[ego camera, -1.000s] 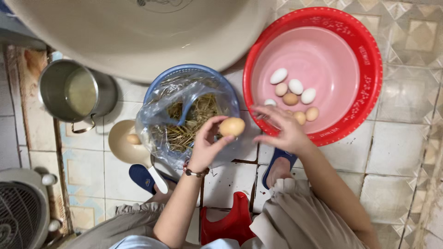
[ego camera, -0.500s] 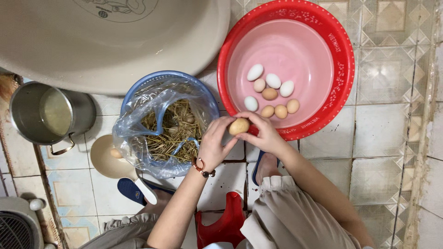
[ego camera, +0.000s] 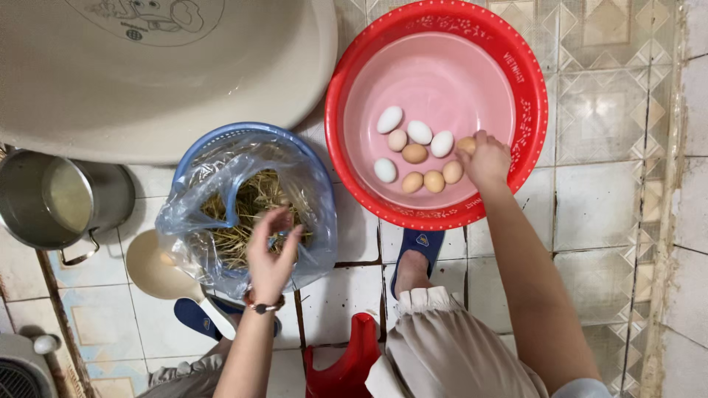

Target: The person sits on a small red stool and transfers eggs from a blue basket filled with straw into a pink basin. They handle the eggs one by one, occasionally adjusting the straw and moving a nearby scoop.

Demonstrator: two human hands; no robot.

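Gripping a brown egg (ego camera: 466, 144) just right of the others (inside the red basin (ego camera: 532, 110)), the right hand (ego camera: 487, 158) contrasts with the left hand (ego camera: 271, 250), open and empty over the straw basket (ego camera: 221, 140).

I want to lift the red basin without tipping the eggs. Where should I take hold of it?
Probably by the broad rolled rim of the red basin, one hand on each opposite side, coming in from outside and lifting level. The eggs lie loose on its floor, and the right hand already reaches over the right rim.
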